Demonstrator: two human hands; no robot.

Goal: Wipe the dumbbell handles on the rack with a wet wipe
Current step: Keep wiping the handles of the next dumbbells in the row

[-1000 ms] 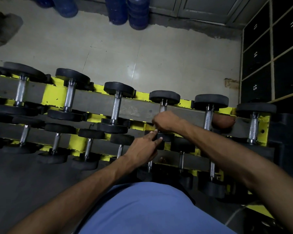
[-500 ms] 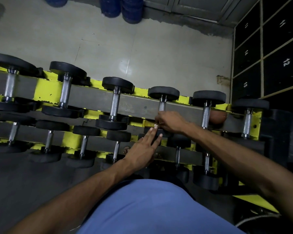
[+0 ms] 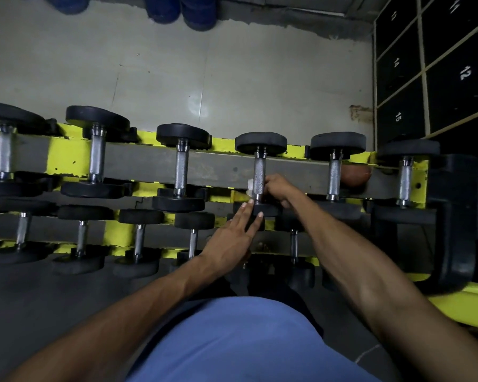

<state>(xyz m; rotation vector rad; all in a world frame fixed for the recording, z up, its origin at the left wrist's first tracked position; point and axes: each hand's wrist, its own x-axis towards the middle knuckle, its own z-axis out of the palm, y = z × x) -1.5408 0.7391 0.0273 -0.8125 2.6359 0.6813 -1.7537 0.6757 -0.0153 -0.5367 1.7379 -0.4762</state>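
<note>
Chrome, knurled and dull in the dim light, is what the head view centres on: the dumbbell handle (image 3: 259, 172) on the top tier of the yellow rack (image 3: 66, 153), fourth from the left of the six in view there. The right hand (image 3: 278, 190) reaches in from five o'clock and its fingers are clamped round the lower end of that handle, with the white wet wipe (image 3: 250, 186) showing as a small crumple at the handle's nine o'clock side. The left hand (image 3: 232, 238) lies at seven o'clock of it, fingers (image 3: 242, 213) straight and slightly apart, their tips touching the near black weight head (image 3: 262, 209) as if to steady it. I judge the task to be midway through this one handle. No handle shows a wet sheen, so which ones are done cannot be told. The two handles toward three o'clock on this tier and the smaller dumbbells (image 3: 138, 238) on the lower tier look likely to remain. Around the rack, pale floor tiles (image 3: 177, 78) fill twelve o'clock, with blue water jars (image 3: 193, 12) at the far wall. Black numbered lockers (image 3: 453, 78) stand at two o'clock, and a brown ball (image 3: 355, 175) sits behind the rack's grey rail at three o'clock. Dark rubber matting (image 3: 39, 299) covers the near floor at eight o'clock, and the person's blue shirt (image 3: 232, 340) fills six o'clock.
</note>
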